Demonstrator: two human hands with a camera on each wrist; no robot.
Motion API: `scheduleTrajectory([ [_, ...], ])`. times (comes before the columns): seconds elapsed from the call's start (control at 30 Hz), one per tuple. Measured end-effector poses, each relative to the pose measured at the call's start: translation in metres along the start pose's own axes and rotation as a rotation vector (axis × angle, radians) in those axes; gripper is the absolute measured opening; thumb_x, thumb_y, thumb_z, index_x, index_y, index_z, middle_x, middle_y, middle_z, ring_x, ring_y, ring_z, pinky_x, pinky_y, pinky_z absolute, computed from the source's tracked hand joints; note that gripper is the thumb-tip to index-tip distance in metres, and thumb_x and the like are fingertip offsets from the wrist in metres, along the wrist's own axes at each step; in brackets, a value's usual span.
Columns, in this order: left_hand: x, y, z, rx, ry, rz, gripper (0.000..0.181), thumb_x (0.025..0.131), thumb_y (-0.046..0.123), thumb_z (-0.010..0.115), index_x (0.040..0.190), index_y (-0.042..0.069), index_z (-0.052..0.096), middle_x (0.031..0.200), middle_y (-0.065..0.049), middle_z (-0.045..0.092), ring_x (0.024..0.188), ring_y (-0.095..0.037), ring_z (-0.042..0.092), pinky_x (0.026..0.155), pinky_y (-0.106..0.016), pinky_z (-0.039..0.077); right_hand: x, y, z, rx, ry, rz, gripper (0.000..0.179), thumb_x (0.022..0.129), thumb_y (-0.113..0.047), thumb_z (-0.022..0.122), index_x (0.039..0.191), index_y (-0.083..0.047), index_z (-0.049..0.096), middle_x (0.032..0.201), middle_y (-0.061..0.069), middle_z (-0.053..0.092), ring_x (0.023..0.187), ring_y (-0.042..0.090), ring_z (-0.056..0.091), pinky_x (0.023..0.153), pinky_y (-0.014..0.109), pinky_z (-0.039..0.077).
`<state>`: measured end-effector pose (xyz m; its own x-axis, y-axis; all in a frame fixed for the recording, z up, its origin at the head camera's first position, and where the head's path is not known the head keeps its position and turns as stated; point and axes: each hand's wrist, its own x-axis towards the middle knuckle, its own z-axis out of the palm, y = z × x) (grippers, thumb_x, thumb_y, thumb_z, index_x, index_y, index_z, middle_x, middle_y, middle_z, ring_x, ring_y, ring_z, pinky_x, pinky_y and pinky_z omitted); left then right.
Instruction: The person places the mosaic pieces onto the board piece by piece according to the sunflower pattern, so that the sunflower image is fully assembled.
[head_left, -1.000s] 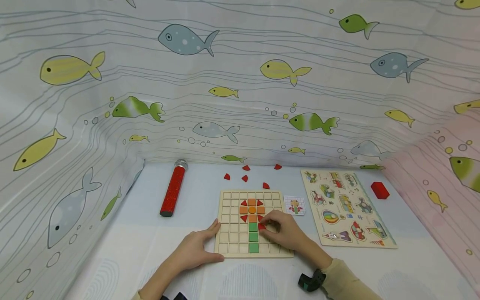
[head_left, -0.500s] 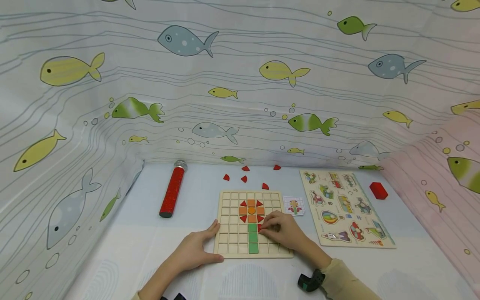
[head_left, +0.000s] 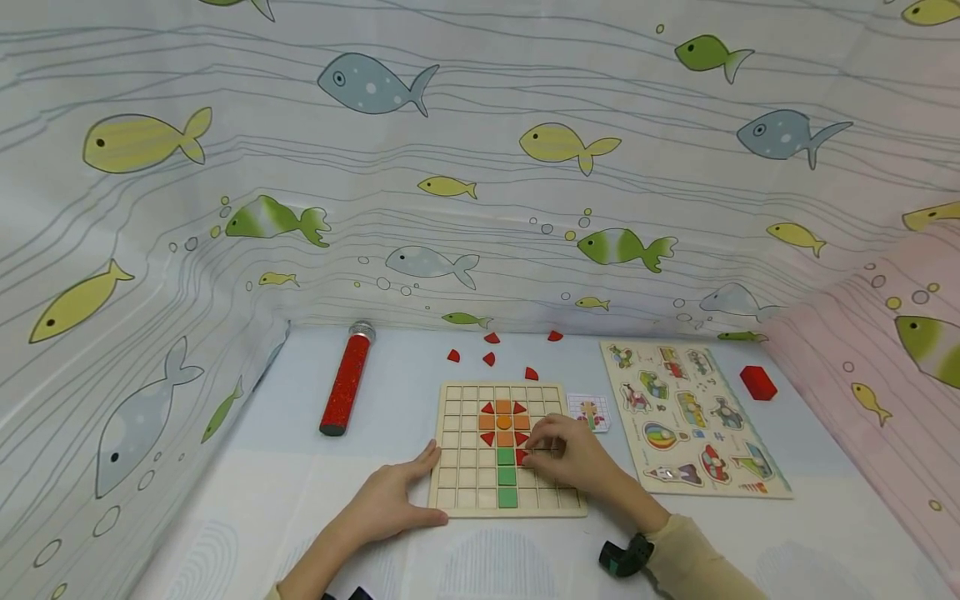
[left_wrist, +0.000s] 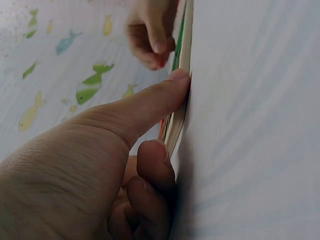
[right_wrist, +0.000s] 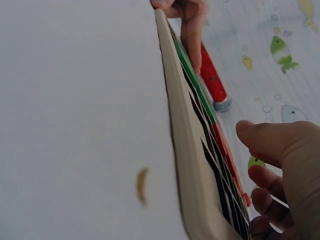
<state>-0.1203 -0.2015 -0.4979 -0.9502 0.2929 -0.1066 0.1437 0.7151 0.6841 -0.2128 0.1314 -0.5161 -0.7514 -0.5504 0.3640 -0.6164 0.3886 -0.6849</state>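
Note:
A wooden grid board [head_left: 470, 479] lies in front of me. Orange pieces with an orange disc [head_left: 504, 423] form a cross on it, red triangles at its corners, and a column of green squares [head_left: 507, 476] below. Beside the top green square sits a red quarter-circle piece [head_left: 521, 457]. My right hand [head_left: 573, 454] hovers right at this piece, thumb and index finger apart; the right wrist view shows nothing between them. My left hand [head_left: 386, 500] rests at the board's near left corner, thumb [left_wrist: 175, 85] against the front edge and fingers along the left side.
Several loose red quarter-circles [head_left: 489, 359] lie behind the board. A small pattern card [head_left: 588, 410] sits at its right edge. Farther right are a picture puzzle board [head_left: 678, 442] and a red block [head_left: 759, 382]. A red glittery tube [head_left: 347, 383] lies left.
The right thumb and index finger set the red quarter-circle down into the cell beside the top green square, then part from it. The left hand stays in place.

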Motion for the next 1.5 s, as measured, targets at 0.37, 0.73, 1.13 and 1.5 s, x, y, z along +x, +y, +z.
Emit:
scheduleTrajectory([
  [0.37, 0.000, 0.000, -0.001, 0.005, 0.000, 0.001, 0.102, 0.076, 0.044, 0.094, 0.158, 0.004, 0.049, 0.166, -0.007, 0.044, 0.147, -0.038, 0.050, 0.116, -0.062, 0.043, 0.042, 0.027, -0.027, -0.106, 0.111, 0.118, 0.026, 0.090, -0.018, 0.086, 0.113, -0.006, 0.080, 0.101, 0.005, 0.076, 0.081, 0.018, 0.061, 0.066, 0.026, 0.049],
  [0.73, -0.001, 0.001, 0.001, -0.002, -0.015, -0.003, 0.101, 0.077, 0.045, 0.094, 0.158, 0.005, 0.049, 0.166, -0.006, 0.044, 0.148, -0.037, 0.049, 0.116, -0.062, 0.043, 0.083, 0.063, -0.030, -0.074, 0.121, 0.374, 0.033, 0.097, -0.022, 0.079, 0.123, -0.003, 0.077, 0.110, 0.012, 0.075, 0.090, 0.022, 0.063, 0.074, 0.035, 0.052],
  [1.13, 0.000, 0.003, -0.001, 0.010, -0.012, 0.002, 0.102, 0.076, 0.044, 0.095, 0.158, 0.004, 0.049, 0.166, -0.009, 0.044, 0.147, -0.040, 0.049, 0.116, -0.062, 0.043, 0.099, 0.072, -0.025, -0.113, 0.088, 0.375, 0.030, 0.094, -0.022, 0.082, 0.116, -0.002, 0.079, 0.112, 0.014, 0.077, 0.091, 0.022, 0.063, 0.078, 0.034, 0.051],
  [1.5, 0.001, 0.001, -0.001, 0.012, -0.010, -0.007, 0.102, 0.076, 0.045, 0.094, 0.158, 0.006, 0.049, 0.166, -0.007, 0.044, 0.147, -0.039, 0.050, 0.116, -0.062, 0.043, 0.104, 0.071, -0.022, -0.155, 0.049, 0.395, 0.031, 0.095, -0.025, 0.081, 0.116, -0.003, 0.079, 0.115, 0.014, 0.075, 0.098, 0.026, 0.063, 0.088, 0.043, 0.054],
])
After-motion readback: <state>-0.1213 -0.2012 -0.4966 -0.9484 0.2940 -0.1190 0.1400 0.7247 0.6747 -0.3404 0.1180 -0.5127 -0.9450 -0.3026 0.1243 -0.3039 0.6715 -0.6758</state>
